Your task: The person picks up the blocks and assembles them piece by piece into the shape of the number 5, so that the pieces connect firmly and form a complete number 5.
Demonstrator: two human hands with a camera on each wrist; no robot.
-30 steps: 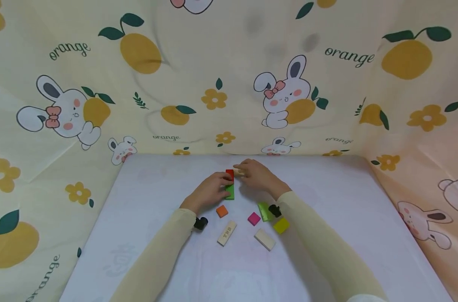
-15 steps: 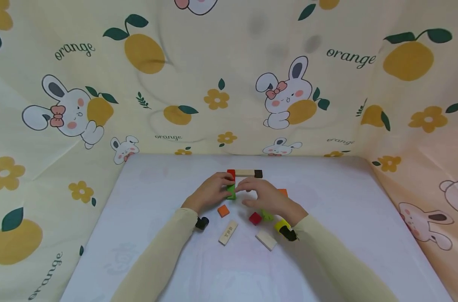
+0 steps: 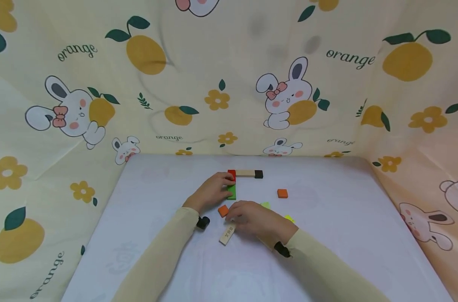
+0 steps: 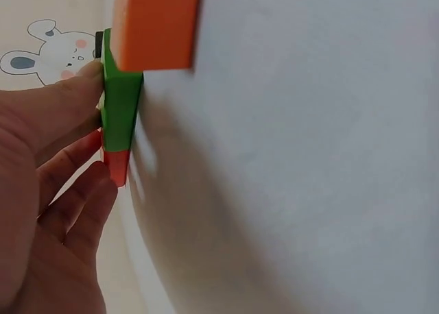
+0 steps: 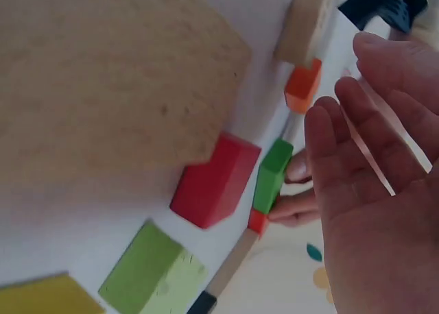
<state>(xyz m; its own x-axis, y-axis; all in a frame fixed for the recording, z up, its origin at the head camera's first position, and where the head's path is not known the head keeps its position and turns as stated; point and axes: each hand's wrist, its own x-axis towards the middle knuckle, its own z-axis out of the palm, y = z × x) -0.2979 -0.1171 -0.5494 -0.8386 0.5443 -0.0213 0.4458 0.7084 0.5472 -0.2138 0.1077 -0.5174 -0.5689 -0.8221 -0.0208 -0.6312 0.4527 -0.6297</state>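
Observation:
My left hand (image 3: 210, 191) lies against a green block (image 3: 231, 192) and a red block (image 3: 231, 173), which stand end to end. In the left wrist view, its thumb and fingertips touch the side of the green block (image 4: 122, 112) and the red block (image 4: 117, 166). Over the near blocks hovers my right hand (image 3: 259, 220), fingers extended and nothing in its grasp. Close by are an orange block (image 3: 223, 210) and a marked wooden block (image 3: 227, 234). The right wrist view has a crimson block (image 5: 218, 180) and a large plain wooden block (image 5: 116, 81) under that hand.
A pale wooden block (image 3: 245, 173) with a black block (image 3: 259, 174) at its end extends right from the red block. Another orange block (image 3: 282, 193) lies farther right. Lime (image 3: 265, 205) and yellow (image 3: 289, 218) blocks show partly behind the right hand. Patterned cloth (image 3: 236, 63) backs the table.
My right hand has let go of the pale wooden block beside the red one and come back toward the near blocks. The left hand has stayed on the green and red blocks.

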